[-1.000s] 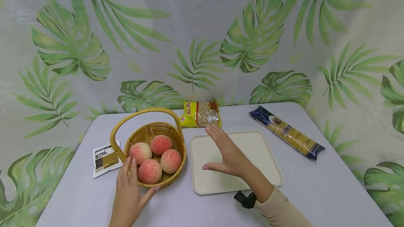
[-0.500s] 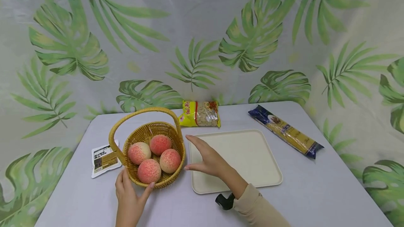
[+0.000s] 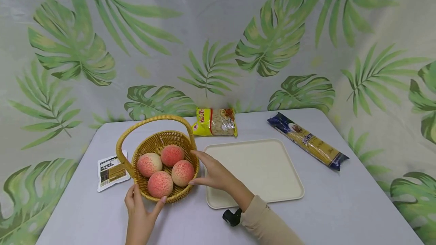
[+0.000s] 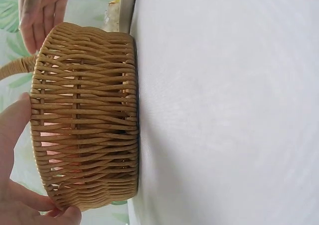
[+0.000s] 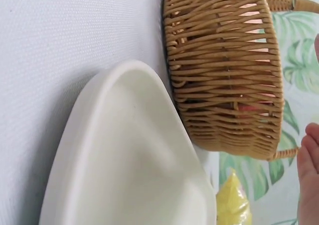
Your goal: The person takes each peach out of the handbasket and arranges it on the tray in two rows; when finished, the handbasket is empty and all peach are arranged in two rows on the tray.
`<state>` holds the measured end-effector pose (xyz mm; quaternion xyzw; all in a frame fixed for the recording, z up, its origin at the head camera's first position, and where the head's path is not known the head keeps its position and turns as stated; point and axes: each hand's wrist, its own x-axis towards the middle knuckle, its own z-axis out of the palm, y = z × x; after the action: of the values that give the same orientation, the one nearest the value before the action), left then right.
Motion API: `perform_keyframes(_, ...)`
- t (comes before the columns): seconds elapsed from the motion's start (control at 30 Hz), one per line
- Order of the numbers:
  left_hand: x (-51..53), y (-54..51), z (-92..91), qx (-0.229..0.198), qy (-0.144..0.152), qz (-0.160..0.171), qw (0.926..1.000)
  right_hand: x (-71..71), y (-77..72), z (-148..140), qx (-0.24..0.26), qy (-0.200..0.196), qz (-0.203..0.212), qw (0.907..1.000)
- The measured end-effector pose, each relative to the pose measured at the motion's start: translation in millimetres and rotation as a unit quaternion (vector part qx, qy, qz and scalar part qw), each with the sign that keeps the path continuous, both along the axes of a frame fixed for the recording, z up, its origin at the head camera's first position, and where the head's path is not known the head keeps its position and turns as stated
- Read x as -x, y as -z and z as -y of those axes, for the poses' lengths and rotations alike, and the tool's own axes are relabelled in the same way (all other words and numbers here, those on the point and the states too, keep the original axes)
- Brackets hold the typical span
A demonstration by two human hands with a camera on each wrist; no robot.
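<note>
A round wicker basket (image 3: 177, 196) with a tall arched handle stands left of centre, holding several pink-and-cream peaches (image 3: 160, 184). My left hand (image 3: 140, 214) touches its near-left rim, thumb at the front and fingers at the side; the left wrist view shows the thumb and fingertips against the wicker (image 4: 84, 120). At the basket's right rim is my right hand (image 3: 218, 175), thumb and fingers spread apart, fingertips at the edge. Whether they touch it, I cannot tell. The right wrist view has the basket (image 5: 224, 70) beside the tray, with part of that hand (image 5: 309, 175) at the edge.
A cream tray (image 3: 255, 169) lies right of the basket, partly under my right forearm. Behind stands a yellow food packet (image 3: 215, 122); a long blue-and-yellow pasta packet (image 3: 308, 141) lies at the right. A white-and-brown pouch (image 3: 113, 171) is left of the basket. A patterned cloth hangs behind the table.
My right hand has moved left from over the tray to the basket's right rim. My left hand has shifted slightly down from above the peaches to the near-left rim.
</note>
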<state>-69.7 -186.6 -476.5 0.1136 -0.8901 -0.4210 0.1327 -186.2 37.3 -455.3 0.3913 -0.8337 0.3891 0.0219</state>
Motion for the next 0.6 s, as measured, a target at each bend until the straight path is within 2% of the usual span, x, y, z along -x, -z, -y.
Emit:
perform_keyframes(0.2,-0.2,-0.1,-0.2,-0.007,-0.006,0.005,0.9999,3.1,1.5,10.4,0.004,-0.01,0.01,0.9999)
perform_keyframes(0.4,0.4,-0.2,-1.0,-0.019,-0.009,0.01,0.9997,6.8,-0.6,20.7,-0.013,-0.014,0.024,0.9995)
perform_keyframes(0.6,0.4,-0.5,-1.0,-0.017,-0.012,0.012,0.9997,11.5,-7.0,28.7,-0.071,-0.015,0.062,0.9955)
